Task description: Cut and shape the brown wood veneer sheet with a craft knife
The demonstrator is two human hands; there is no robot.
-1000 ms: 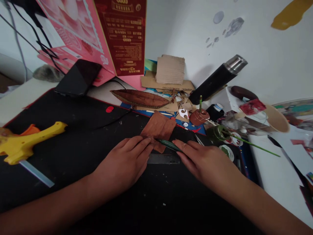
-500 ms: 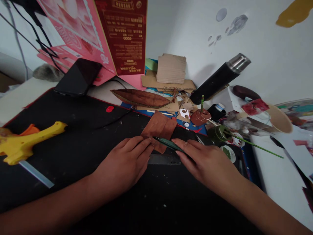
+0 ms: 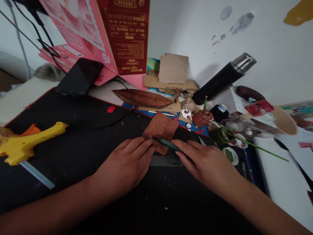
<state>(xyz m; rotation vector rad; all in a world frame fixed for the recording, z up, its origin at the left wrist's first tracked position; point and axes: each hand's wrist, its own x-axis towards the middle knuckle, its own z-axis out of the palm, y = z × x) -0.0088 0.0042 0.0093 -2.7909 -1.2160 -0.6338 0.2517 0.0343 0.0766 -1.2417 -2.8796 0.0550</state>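
Note:
A reddish-brown painted sheet (image 3: pixel 162 129) lies on the black mat, partly over a flat grey strip (image 3: pixel 166 161). My left hand (image 3: pixel 127 160) has its fingers pressed together at the sheet's lower left edge; what they hold there, if anything, is too small to make out. My right hand (image 3: pixel 200 156) is closed round a dark green pen-like tool (image 3: pixel 169 144), whose thin tip points left and meets the sheet beside my left fingertips. Behind the sheet rests a brown boat-shaped piece (image 3: pixel 144 98).
On the left lies a yellow glue gun (image 3: pixel 31 140) with a clear glue stick. A black phone (image 3: pixel 80 76) leans near a red and pink box (image 3: pixel 127 36). Right of the sheet stand paint jars (image 3: pixel 202 118), a tilted black flask (image 3: pixel 220 80) and a white lid with green paint (image 3: pixel 230 156).
The whole view has shifted slightly, so things appear a little further right. Both hands keep nearly the same pose at the sheet, and the green tool's tip stays by my left fingertips.

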